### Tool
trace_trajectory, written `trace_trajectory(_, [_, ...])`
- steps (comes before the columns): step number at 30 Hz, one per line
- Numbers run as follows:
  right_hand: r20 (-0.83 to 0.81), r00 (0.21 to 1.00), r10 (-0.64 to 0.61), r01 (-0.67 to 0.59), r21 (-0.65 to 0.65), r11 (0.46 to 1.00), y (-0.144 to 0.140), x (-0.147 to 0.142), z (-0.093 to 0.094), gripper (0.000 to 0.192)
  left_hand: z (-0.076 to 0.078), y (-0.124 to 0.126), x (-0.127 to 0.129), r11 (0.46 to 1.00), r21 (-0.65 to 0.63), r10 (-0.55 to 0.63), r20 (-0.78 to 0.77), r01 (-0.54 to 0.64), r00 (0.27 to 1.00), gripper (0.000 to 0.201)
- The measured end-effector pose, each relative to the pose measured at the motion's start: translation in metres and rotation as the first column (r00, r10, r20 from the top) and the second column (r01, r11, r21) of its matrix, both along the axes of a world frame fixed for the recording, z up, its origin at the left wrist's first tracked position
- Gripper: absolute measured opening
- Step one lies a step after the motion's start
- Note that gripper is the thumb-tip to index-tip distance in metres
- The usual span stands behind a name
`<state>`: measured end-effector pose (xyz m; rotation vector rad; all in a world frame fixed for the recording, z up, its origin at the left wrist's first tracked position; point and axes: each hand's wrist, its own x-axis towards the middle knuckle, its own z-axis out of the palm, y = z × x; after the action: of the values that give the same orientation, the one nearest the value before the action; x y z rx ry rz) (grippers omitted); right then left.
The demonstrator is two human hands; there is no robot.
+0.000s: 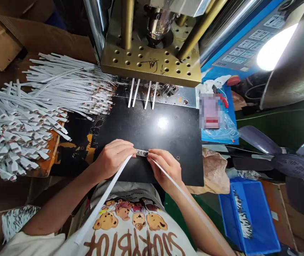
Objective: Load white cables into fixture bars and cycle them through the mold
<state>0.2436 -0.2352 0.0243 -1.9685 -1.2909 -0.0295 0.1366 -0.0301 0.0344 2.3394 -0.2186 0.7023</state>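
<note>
My left hand (117, 158) is closed in a pinch over the near part of the black work plate. From its fingertips a white flat strip (109, 190) runs down toward my shirt. Opposite it, my right hand (168, 169) pinches a second white flat strip (169, 177), which trails over my right forearm. A short shiny metal piece (142, 153) spans the gap between the two sets of fingertips. Its ends are hidden under the fingers. Farther back, several white strips (147, 95) stick out from under the brass-coloured press plate (152, 65).
Large heaps of white strips with metal ends (15, 131) lie to the left. A press ram (161, 25) and guide posts stand ahead. At right are a lit lamp (276, 48), a fan (293, 165) and a blue bin (258, 217) with small parts.
</note>
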Motion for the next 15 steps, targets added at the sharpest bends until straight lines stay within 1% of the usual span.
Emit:
trace_trajectory(3, [0.060,0.998,0.031,-0.029,-0.025,0.999,0.004,0.000,0.002,0.015,0.005,-0.002,0.002,0.994,0.105,-0.036,-0.006,0.036,0.999,0.010])
trace_trajectory(5, [0.094,0.994,0.065,-0.059,-0.066,0.996,0.007,0.001,0.003,0.016,0.011,-0.002,0.004,0.977,0.195,-0.085,-0.008,0.085,0.996,0.009])
trace_trajectory(7, [0.107,0.990,0.096,-0.087,-0.086,0.992,0.009,0.003,0.002,0.018,0.015,0.000,0.005,0.962,0.247,-0.109,-0.032,0.113,0.994,0.011])
trace_trajectory(9, [0.105,0.987,0.123,-0.115,-0.074,0.991,0.009,0.004,0.000,0.019,0.016,0.001,0.007,0.965,0.232,-0.108,-0.084,0.124,0.991,0.013])
trace_trajectory(12, [0.075,0.985,0.153,-0.147,-0.072,0.986,0.004,0.013,0.000,0.019,0.010,-0.001,0.007,0.973,0.182,-0.115,-0.140,0.140,0.983,0.016])
trace_trajectory(13, [0.047,0.981,0.190,-0.184,-0.103,0.977,0.003,0.020,0.003,0.020,0.007,-0.002,0.007,0.975,0.180,-0.110,-0.129,0.133,0.985,0.016])
trace_trajectory(14, [0.008,0.968,0.250,-0.246,-0.155,0.957,0.004,0.028,0.008,0.023,0.004,-0.004,0.007,0.976,0.186,-0.096,-0.109,0.116,0.989,0.016])
trace_trajectory(15, [-0.036,0.946,0.321,-0.321,-0.224,0.920,0.007,0.038,0.014,0.028,0.001,-0.006,0.007,0.976,0.195,-0.077,-0.085,0.092,0.993,0.016])
